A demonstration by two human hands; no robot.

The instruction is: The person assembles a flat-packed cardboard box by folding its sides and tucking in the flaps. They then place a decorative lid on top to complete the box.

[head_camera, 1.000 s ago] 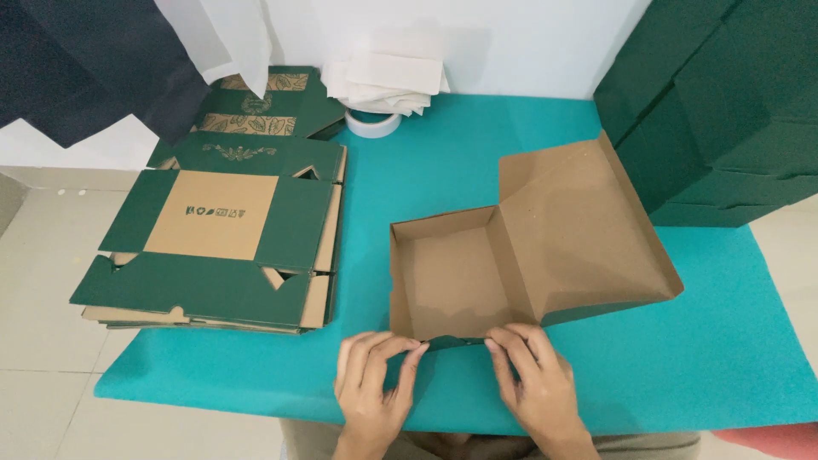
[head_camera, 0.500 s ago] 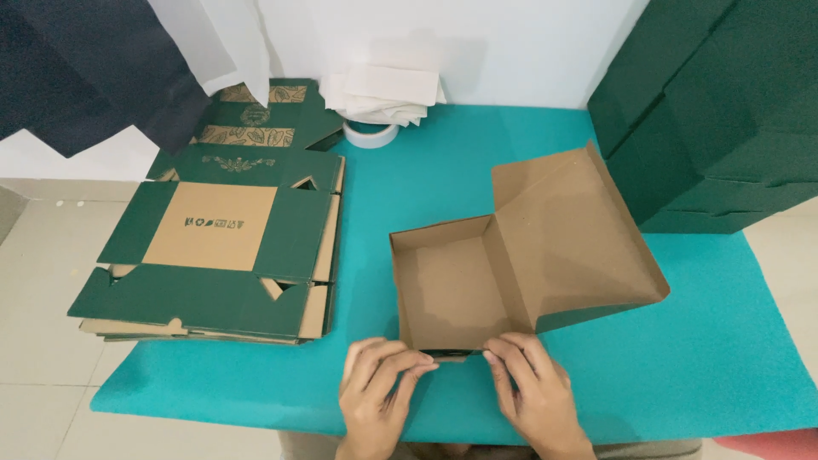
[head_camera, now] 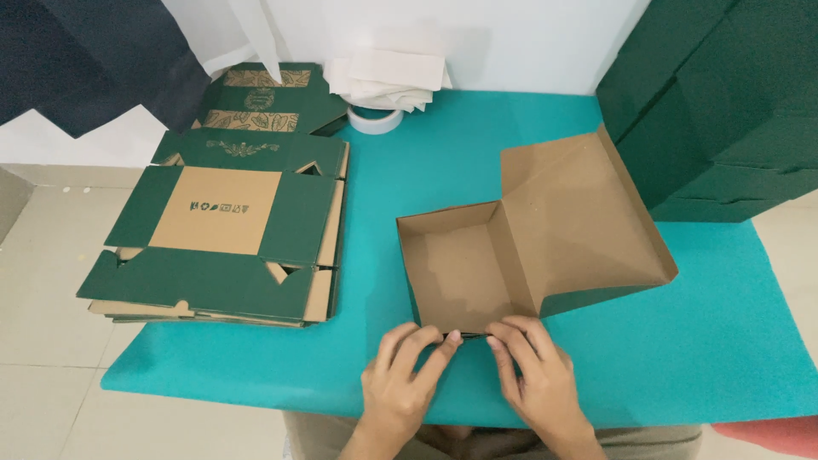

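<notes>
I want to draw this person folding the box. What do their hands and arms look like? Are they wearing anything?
Both the left hand and the right hand are bare: no gloves, rings, watch or bracelet show. The wrists and the short stretch of forearm in view are uncovered too, with no sleeve visible. The fingernails look short and unpainted.

A plain brown-inside, dark green-outside cardboard box (head_camera: 511, 247) sits on the teal table cover (head_camera: 409, 170). The dark green flat cardboard stack (head_camera: 226, 230) at its left edge shows gold leaf patterns and a brown panel.
</notes>
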